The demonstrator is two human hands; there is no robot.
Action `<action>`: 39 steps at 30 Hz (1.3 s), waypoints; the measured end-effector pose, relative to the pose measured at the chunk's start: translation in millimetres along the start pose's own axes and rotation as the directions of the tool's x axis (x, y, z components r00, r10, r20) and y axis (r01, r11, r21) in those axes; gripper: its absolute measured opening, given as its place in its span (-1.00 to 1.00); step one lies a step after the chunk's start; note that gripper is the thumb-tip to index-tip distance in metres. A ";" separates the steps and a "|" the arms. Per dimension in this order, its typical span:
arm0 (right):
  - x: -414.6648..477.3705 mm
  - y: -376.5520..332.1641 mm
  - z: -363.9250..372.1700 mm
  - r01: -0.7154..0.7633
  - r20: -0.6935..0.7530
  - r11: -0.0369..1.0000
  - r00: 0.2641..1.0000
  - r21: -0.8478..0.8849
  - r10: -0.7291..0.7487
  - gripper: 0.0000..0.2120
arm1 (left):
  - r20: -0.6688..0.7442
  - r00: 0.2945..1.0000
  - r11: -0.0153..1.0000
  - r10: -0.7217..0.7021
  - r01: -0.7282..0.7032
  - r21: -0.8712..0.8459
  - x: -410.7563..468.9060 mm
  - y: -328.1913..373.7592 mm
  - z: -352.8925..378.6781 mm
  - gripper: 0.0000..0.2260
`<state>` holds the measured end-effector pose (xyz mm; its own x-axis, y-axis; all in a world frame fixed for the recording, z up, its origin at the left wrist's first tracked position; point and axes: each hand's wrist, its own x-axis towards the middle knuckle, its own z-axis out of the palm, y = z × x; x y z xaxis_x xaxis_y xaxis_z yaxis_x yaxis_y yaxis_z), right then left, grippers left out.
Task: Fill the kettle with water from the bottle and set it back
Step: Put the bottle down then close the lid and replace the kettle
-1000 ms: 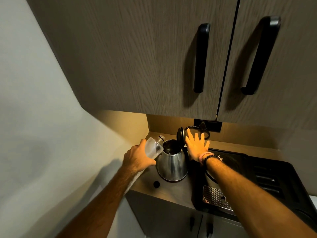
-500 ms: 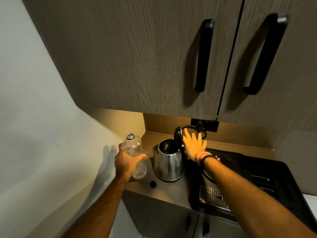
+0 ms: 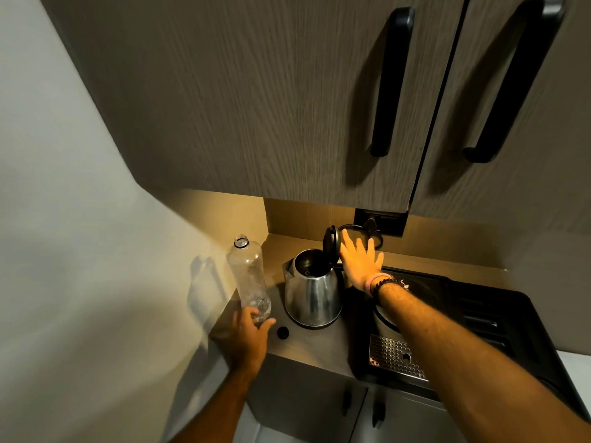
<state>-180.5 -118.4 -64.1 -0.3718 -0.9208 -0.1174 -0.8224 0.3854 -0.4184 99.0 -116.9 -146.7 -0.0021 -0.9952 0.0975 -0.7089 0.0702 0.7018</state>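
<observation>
- Far left on the grey-brown countertop [image 3: 315,346] stands the clear, nearly empty plastic bottle [image 3: 248,279], uncapped and leaning a little, its long axis running from its base near me up and away to its open mouth.
- My left hand [image 3: 248,335] is at the bottle's base, with the fingers curled loosely round its lowest part. I can't tell whether they are gripping it or only touching it.
- Just right of that hand a small round black bottle cap [image 3: 283,332] lies on the counter, close to the kettle's base but apart from it.
- The shiny stainless-steel kettle [image 3: 311,290] sits upright right of the bottle, near but not touching it, spout toward the bottle.
- Its black hinged lid [image 3: 330,243] stands open on the kettle's far right edge.
- My right hand [image 3: 361,262] is flat and spread wide, holding nothing, right beside the raised lid. Whether it touches the lid I can't tell.
- Further right is a black drip tray with a perforated metal grate [image 3: 395,356].
- I judge the next move belongs to my right hand: the lid lies immediately left of its fingers, so a push leftward and down should close it.
</observation>
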 end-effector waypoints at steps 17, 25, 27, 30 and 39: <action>3.3 2.0 1.6 0.014 0.013 1.000 1.000 0.005 -0.014 -0.35 | 0.153 0.845 0.830 0.512 -0.533 0.163 1.1 47.0 -5.7 -0.78; -0.6 1.1 -0.6 0.013 0.024 1.000 1.000 0.013 -0.013 -0.33 | -0.388 0.743 0.834 0.546 -0.525 0.168 65.5 105.4 -93.0 -0.80; -1.4 -0.4 -1.4 0.016 0.025 1.000 1.000 0.004 -0.016 -0.33 | -0.343 0.809 0.879 0.477 -0.448 0.165 74.8 103.0 -101.2 -0.77; -2.5 -1.6 -2.5 0.016 0.025 1.000 1.000 -0.005 -0.016 -0.33 | -0.313 0.835 0.892 0.453 -0.431 0.138 80.6 95.8 -103.2 -0.77; -5.2 -3.3 -6.0 -0.006 0.041 1.000 0.999 0.010 0.005 -0.30 | -0.295 0.883 0.929 0.365 -0.365 0.056 86.9 99.0 -102.3 -0.74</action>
<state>-178.4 -114.5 -56.7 -0.3582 -0.9205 -0.1563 -0.8160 0.3900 -0.4268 100.8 -189.6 3.4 -0.0519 -0.8333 0.5504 -0.6979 0.4245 0.5769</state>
